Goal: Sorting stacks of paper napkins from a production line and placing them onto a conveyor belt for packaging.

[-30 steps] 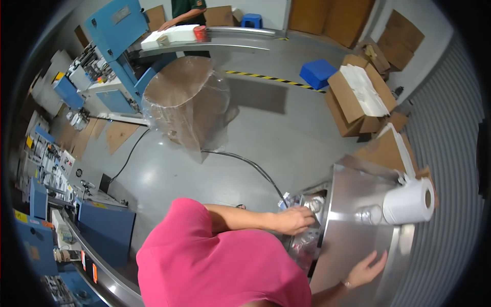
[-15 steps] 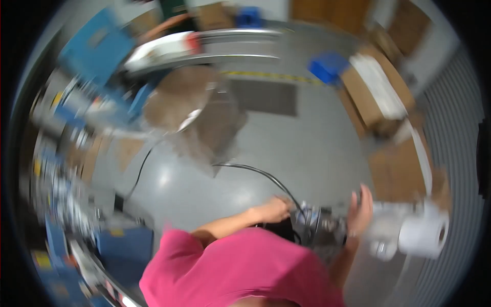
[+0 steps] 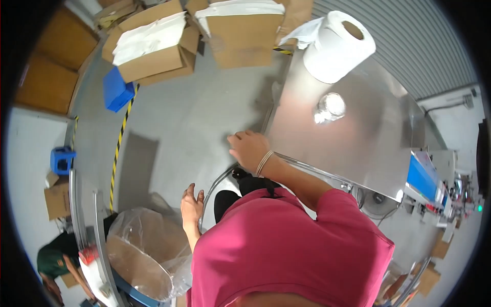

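My left hand (image 3: 192,205) is in front of my body on the left, its fingers apart and nothing in it. My right hand (image 3: 249,148), with thin bands at the wrist, hangs just beside the near left corner of a shiny metal table (image 3: 302,140). Its fingers are loosely bent and spread, and I see nothing held in them. On the table stand a large white paper roll (image 3: 332,56) with a loose end and, closer to me, a small clear round container or wrapped roll (image 3: 330,107) with a white top; I cannot tell which.
Cardboard boxes (image 3: 245,46) with white sheets stand at the far side, a blue bin (image 3: 117,89) beside them. A clear-plastic-lined container (image 3: 143,250) is at the lower left, near metal rails (image 3: 99,230) and a person in dark green (image 3: 53,258). A fan (image 3: 378,198) sits below the table.
My view has swung to the right, bringing the metal table and paper roll in front of me. My right hand is now beside the table corner, and my left hand has opened.
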### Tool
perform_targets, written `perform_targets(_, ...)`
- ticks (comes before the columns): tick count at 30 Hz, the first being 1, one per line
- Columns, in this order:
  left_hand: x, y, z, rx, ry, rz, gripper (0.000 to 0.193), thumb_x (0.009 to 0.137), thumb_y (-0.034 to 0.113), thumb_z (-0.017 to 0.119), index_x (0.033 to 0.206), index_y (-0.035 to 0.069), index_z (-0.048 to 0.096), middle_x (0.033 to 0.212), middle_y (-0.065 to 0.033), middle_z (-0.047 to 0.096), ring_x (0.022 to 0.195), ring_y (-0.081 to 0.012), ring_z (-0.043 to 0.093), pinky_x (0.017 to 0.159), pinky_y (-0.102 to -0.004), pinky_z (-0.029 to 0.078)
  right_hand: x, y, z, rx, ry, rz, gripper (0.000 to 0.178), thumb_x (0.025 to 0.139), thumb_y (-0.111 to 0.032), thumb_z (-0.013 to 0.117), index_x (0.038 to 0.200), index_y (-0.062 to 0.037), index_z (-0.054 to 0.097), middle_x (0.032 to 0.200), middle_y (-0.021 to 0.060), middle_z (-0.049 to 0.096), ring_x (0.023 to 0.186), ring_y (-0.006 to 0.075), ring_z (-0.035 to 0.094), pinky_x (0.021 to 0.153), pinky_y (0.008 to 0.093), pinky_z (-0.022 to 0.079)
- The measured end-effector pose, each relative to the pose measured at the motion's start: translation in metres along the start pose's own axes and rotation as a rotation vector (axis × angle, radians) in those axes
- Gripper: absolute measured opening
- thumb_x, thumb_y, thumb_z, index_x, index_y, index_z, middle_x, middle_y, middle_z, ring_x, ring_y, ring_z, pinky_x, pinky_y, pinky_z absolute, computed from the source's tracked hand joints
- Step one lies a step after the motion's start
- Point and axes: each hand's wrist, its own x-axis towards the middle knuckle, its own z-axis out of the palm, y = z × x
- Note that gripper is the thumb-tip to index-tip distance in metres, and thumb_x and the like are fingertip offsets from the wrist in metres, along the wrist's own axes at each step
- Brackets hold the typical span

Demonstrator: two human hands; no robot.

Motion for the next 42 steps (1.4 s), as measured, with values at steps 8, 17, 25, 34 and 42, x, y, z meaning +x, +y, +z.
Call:
perform_targets(8,0.09,0.034,0.01,0.132,-0.282,0.381,0.042,0.084,0.019,0.062,0.121,0.0,0.054,0.114,-0.0245,0.059,0.099,-0.0364,0.061,0.084,-0.0408,0.049,0.003,-0.008,0.001,0.268,0.245,0.155,0.029,0.081,-0.02,0.063,0.105,-0.007,0.056,0.101,0.009,0.061,0.095,0.0286,0.057,0.078,0.0402,0.049)
perform_targets(17,0.162,0.059,0.011,0.121,-0.449,0.642,0.043,0.085,0.022,0.06,0.12,-0.001,0.052,0.113,-0.0253,0.058,0.104,-0.0425,0.055,0.087,-0.0455,0.045,0.014,0.003,-0.024,0.562,0.343,0.208,0.022,0.082,-0.02,0.059,0.102,-0.0106,0.062,0.096,0.0113,0.064,0.09,0.0319,0.061,0.077,0.0415,0.049)
perform_targets(25,0.199,0.05,-0.007,0.169,-0.594,0.652,0.046,0.086,0.025,0.058,0.122,-0.003,0.052,0.117,-0.025,0.057,0.106,-0.04,0.055,0.09,-0.0428,0.044,0.018,0.128,-0.019,-0.148,0.787,0.918,0.05,0.083,-0.022,0.061,0.13,-0.015,0.048,0.138,0.0115,0.041,0.13,0.0327,0.034,0.102,0.0461,0.034)
perform_targets(34,0.208,0.03,-0.009,0.16,-0.436,0.488,0.048,0.084,0.022,0.061,0.122,-0.005,0.051,0.116,-0.0247,0.058,0.105,-0.0379,0.057,0.089,-0.0424,0.045,-0.021,0.193,-0.008,-0.234,0.558,1.13,0.066,0.086,-0.028,0.059,0.143,-0.0216,0.027,0.151,0.0085,0.021,0.14,0.0342,0.016,0.1,0.0572,0.033)
perform_targets(42,0.181,0.074,0.026,0.228,-0.634,0.547,0.051,0.085,0.027,0.06,0.125,-0.003,0.05,0.114,-0.0245,0.059,0.1,-0.035,0.06,0.084,-0.0416,0.048,-0.059,0.197,-0.031,-0.181,0.478,1.023,0.078,0.081,-0.032,0.064,0.146,-0.0214,0.022,0.153,0.0106,0.013,0.14,0.0353,0.012,0.104,0.0563,0.028)
